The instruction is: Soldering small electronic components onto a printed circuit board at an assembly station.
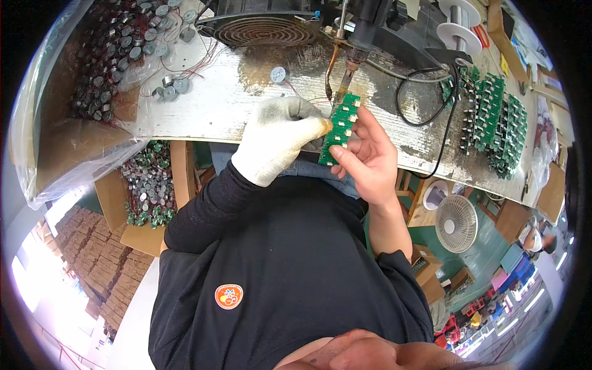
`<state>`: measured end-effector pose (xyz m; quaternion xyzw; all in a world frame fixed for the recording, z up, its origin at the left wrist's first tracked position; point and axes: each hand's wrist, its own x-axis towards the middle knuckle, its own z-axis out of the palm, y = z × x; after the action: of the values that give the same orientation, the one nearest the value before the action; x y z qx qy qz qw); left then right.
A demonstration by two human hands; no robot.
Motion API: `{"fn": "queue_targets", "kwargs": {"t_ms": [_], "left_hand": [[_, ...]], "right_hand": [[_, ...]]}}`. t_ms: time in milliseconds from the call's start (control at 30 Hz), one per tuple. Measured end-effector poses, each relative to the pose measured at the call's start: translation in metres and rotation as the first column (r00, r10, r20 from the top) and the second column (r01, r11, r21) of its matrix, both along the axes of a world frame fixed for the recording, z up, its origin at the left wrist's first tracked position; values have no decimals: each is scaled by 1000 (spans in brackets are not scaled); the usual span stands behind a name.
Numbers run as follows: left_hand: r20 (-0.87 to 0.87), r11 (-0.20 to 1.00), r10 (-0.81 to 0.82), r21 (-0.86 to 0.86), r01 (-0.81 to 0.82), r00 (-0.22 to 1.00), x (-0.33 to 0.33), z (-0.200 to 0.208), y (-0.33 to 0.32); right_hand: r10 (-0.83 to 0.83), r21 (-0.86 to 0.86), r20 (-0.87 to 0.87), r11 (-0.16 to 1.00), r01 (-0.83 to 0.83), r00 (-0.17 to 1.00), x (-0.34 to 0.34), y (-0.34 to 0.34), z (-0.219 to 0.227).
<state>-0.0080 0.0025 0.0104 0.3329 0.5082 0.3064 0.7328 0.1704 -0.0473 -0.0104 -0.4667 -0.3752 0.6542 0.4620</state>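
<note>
My right hand holds a narrow green circuit board by its lower part and right edge, thumb on top. Small white connectors line the board. My left hand, in a white glove with a stained fingertip, is pinched at the board's left edge on thin red wires. One wire trails toward a small round metal component lying on the bench. Just above the board's upper end are a soldering iron in a stand and a thin curved solder guide tube; whether the tip touches the board is hard to tell.
A box of wired round components stands at left, several more loose beside it. A fan-like unit with a round grille sits at the back. Black cable loops at right before stacked green boards. Solder spool stands back right.
</note>
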Motion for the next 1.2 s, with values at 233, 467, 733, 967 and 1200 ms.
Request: {"fn": "queue_targets", "kwargs": {"t_ms": [233, 467, 733, 967, 1200], "left_hand": [[57, 999, -25, -31, 27, 998, -1, -4, 2], [29, 1000, -16, -17, 16, 999, -1, 4, 4], [-33, 998, -33, 54, 35, 999, 0, 6, 2], [70, 999, 18, -50, -15, 997, 5, 3, -2], [-11, 998, -39, 49, 39, 999, -3, -4, -1]], "right_hand": [[-18, 7, -9, 1000, 18, 1000, -2, 3, 1], [-18, 31, -17, 999, 18, 1000, -3, 5, 4], [-5, 36, -19, 999, 5, 1000, -1, 4, 8], [-27, 15, -25, 1000, 28, 999, -1, -1, 3], [-17, -3, -29, 1000, 17, 999, -4, 2, 4]]}}
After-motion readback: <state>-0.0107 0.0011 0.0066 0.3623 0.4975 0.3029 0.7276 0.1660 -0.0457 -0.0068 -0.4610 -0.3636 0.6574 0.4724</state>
